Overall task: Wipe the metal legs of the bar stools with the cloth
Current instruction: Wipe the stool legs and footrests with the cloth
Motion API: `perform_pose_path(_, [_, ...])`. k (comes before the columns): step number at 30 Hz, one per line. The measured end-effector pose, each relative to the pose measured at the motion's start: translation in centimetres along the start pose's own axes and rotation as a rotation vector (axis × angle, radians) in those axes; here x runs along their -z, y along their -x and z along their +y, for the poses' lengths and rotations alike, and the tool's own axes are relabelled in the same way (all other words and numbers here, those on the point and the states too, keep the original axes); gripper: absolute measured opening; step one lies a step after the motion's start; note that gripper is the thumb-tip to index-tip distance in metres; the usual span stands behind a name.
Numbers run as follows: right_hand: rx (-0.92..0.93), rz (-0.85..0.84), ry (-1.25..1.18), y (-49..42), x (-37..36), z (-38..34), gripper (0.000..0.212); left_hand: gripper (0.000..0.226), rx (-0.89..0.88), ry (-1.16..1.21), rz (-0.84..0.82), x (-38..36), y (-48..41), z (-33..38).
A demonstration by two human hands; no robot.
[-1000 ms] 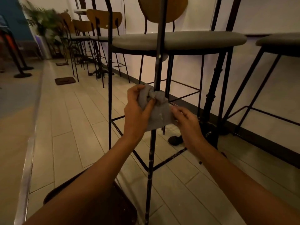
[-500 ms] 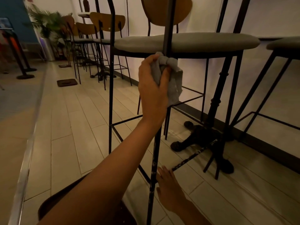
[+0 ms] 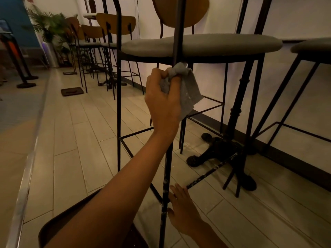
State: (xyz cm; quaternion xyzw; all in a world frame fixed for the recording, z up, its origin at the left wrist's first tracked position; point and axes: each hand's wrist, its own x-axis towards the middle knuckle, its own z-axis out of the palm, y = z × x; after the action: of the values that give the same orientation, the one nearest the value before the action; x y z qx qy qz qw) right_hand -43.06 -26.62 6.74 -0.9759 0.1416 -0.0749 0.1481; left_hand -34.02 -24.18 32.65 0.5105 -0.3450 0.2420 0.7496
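Stool (image 3: pixel 200 44) fills the centre of the frame. Its front leg (image 3: pixel 165 176) runs down the middle. My left hand (image 3: pixel 162 102) clutches the grey cloth (image 3: pixel 188 86) around that leg just under the seat; my right hand (image 3: pixel 184 210), lower centre, rests open beside the leg.

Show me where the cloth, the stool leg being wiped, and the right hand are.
cloth (image 3: pixel 188 90), head view, on the loose flap hanging right of the left hand.
stool leg (image 3: pixel 165 176), head view, on the bare speckled stretch below the wrist.
right hand (image 3: pixel 182 210), head view, on the back of the hand.
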Motion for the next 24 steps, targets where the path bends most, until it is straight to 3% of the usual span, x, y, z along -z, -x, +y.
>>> perform_pose_path(6, [0.020,0.067,-0.031,0.3,-0.5,0.2,0.055,0.011,0.008,0.018,0.035,-0.7,-1.6,1.4])
perform_pose_path(24, [0.068,0.077,0.003,0.2,-0.8,0.7,0.055,0.005,0.046,0.019,-0.079,3.6,6.5,-2.9])
